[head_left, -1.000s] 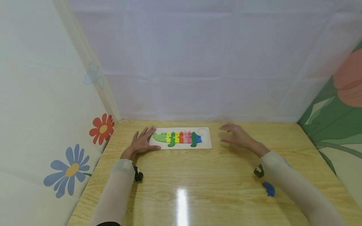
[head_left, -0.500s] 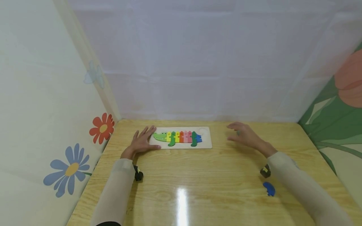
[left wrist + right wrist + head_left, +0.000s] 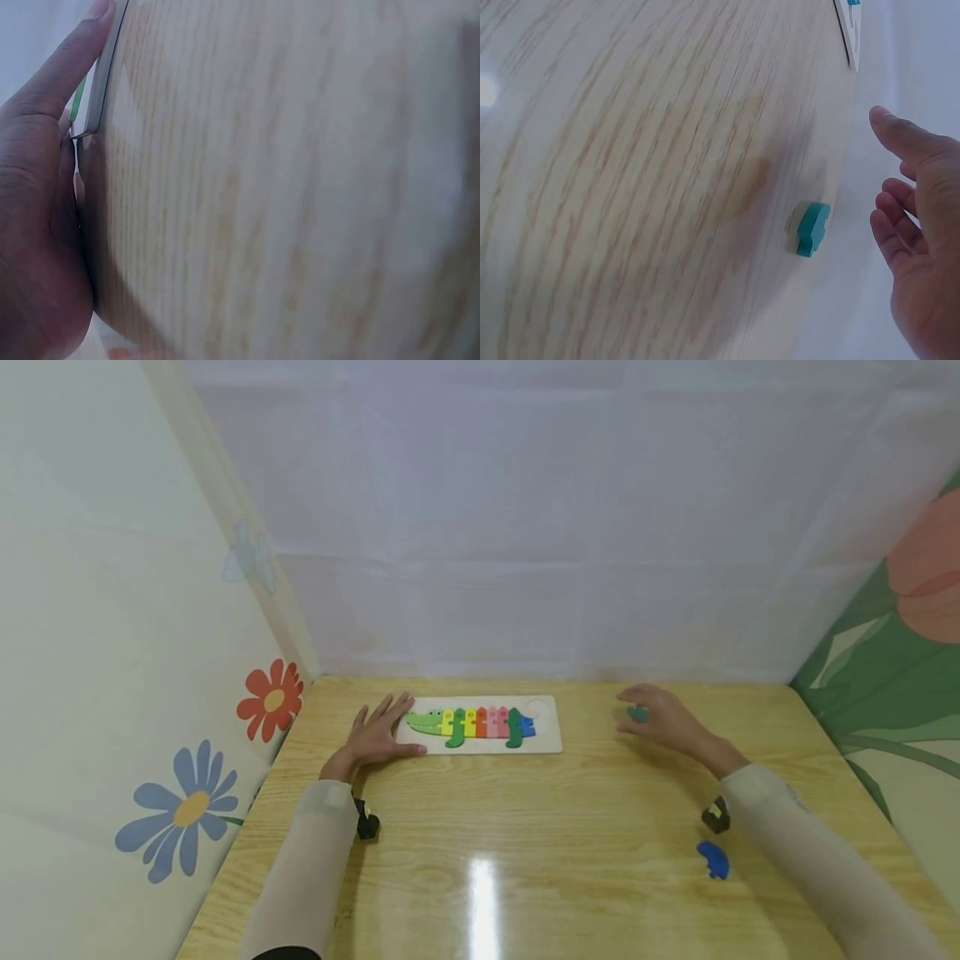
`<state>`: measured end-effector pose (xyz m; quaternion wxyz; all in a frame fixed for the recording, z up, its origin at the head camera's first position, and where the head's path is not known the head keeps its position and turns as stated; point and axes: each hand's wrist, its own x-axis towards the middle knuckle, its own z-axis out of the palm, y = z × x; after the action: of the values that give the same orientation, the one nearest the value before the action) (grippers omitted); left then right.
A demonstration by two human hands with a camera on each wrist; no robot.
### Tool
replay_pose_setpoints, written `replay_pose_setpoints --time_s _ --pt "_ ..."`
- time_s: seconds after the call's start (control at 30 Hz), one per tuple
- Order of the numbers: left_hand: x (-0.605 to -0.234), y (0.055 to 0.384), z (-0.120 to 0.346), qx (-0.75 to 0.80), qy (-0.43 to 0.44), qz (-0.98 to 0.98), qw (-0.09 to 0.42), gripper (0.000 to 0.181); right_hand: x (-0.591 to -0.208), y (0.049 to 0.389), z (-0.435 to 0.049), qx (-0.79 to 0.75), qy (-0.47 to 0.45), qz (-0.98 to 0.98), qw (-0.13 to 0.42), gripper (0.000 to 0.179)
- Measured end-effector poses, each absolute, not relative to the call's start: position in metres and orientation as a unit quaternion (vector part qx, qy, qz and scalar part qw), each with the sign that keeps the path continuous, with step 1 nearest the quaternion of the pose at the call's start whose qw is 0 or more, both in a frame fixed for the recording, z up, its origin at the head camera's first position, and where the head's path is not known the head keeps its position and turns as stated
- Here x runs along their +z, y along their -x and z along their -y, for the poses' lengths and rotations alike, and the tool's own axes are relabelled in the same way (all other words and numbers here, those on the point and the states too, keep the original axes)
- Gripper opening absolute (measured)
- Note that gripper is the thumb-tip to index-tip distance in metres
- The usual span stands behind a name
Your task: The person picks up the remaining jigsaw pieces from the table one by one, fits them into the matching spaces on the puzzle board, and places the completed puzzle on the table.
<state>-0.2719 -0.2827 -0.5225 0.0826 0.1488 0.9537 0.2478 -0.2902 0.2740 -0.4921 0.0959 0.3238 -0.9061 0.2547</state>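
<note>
My left hand (image 3: 372, 741) rests at the left end of a white puzzle board (image 3: 550, 737), fingers spread and the thumb along the near edge. Coloured pieces form a crocodile (image 3: 480, 724) on the board, from a light green head to a blue piece; a round outline shows at the upper right. My right hand (image 3: 663, 720) hovers right of the board, fingers apart and loosely bent. Below it, a teal puzzle piece (image 3: 814, 229) lies on the table in the right wrist view, apart from the fingers and partly hidden in the head view.
A curved blue puzzle piece (image 3: 715, 860) lies on the wooden table (image 3: 570, 835) near the right forearm. Small black wrist devices (image 3: 367, 823) sit below both wrists. A pale cloth wall (image 3: 480, 527) rises behind the table, with flower-patterned sides.
My right hand has moved right, away from the board, and the teal piece now shows between thumb and fingers in the head view. The left hand stays on the board.
</note>
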Motion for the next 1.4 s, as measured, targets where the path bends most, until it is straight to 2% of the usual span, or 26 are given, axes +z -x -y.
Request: replay_pose_setpoints --time_s 0.37,0.63,1.03,1.4 --pt "-0.525 0.273 0.283 0.247 -0.150 -0.954 0.081 0.119 -0.493 0.290 -0.291 0.244 -0.307 0.914 0.103 0.055" --pt "-0.530 0.272 0.284 0.262 -0.152 -0.950 0.072 0.125 -0.497 0.289 -0.299 0.252 -0.292 0.919 0.078 0.056" --pt "-0.524 0.274 0.282 0.240 -0.142 -0.957 0.083 0.114 -0.503 0.293 -0.306 0.248 -0.240 0.938 0.018 0.057" --pt "-0.526 0.275 0.283 0.237 -0.140 -0.958 0.082 0.115 -0.510 0.298 -0.304 0.264 -0.219 0.939 0.010 0.052"
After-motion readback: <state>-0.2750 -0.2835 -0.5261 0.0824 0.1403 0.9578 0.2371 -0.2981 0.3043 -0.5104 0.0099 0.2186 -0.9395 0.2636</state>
